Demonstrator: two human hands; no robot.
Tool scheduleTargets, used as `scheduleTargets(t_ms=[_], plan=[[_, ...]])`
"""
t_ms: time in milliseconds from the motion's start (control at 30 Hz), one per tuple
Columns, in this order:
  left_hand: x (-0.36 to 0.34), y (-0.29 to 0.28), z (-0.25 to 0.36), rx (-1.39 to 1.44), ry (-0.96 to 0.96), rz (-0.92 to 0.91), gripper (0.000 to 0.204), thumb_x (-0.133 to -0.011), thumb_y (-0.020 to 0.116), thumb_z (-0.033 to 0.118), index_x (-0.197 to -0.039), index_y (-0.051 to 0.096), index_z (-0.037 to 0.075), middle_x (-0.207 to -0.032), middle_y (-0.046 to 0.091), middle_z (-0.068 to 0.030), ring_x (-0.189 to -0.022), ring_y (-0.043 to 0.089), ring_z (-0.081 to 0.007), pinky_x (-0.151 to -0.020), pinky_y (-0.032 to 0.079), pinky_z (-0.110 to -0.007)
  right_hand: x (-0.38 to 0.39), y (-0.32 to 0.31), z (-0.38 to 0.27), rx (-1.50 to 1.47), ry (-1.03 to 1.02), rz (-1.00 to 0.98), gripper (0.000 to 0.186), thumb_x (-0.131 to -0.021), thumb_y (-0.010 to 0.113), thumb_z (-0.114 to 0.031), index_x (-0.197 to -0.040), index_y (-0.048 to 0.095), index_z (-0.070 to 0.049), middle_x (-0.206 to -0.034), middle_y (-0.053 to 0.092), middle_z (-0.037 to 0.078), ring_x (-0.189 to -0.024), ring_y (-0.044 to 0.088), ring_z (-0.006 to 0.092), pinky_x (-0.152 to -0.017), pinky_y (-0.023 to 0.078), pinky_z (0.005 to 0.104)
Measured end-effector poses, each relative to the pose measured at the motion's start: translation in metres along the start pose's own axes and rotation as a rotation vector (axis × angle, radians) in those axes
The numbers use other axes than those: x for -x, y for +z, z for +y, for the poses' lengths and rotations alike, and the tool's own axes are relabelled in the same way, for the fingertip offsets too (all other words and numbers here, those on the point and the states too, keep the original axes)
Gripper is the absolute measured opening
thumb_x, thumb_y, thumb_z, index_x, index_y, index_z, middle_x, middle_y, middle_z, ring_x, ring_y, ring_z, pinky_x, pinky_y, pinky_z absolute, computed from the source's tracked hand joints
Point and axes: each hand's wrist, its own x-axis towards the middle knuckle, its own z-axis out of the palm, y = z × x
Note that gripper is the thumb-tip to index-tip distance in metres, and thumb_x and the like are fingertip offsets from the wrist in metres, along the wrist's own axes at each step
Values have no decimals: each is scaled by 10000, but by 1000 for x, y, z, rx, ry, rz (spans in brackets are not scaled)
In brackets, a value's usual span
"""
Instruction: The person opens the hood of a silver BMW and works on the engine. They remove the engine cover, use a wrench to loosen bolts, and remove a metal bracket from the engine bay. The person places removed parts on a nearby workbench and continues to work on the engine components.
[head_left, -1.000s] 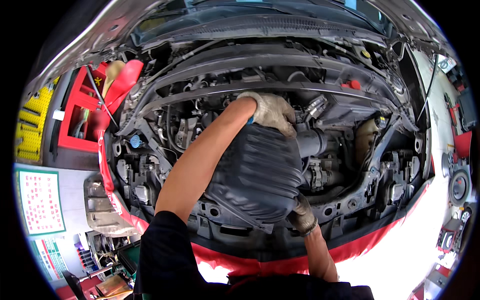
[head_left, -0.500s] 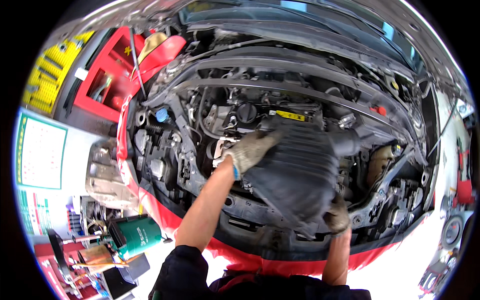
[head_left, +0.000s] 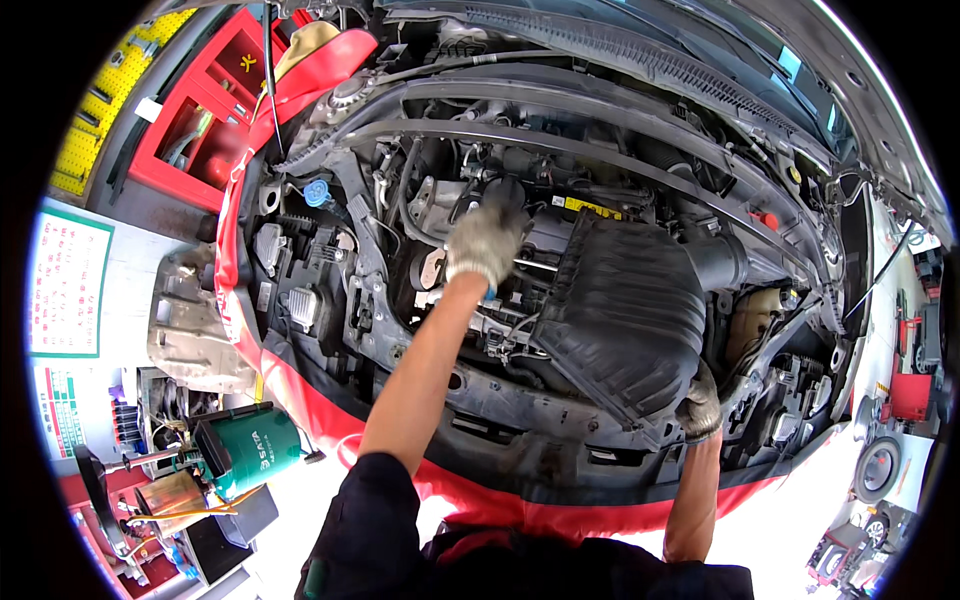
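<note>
1. We saw the black box (head_left: pixel 630 310) inside the engine bay (head_left: pixel 575 420), right of its middle, one corner pointing to the bay's near edge.
2. We had the right hand (head_left: pixel 702 405) curled against the box's near right edge; the fingers were partly hidden, so we could not tell whether they pinched it.
3. We had the left hand (head_left: pixel 487 245) apart from the box, over the engine (head_left: pixel 548 236); it was blurred, and we could not tell if it was spread or closed.
4. We judged the box stiff, bulky but rather light, perhaps slippery, its thin rim breakable.
5. We considered two opposite rims the safest hold, not the pipe (head_left: pixel 720 262).
</note>
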Motion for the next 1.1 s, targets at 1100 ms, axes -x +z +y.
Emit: scheduleTargets(t_ms=[1100], plan=[[94,23,38,1433,-47,-461,504,-916,690,195,-1325,596,-84,-1149,713,-138,-965,699,-194,-875,563,-284,51,-32,12,-1,-19,141,440,-930,639,-148,-1341,592,1,-1296,669,104,-1184,643,223,-1050,489,359]])
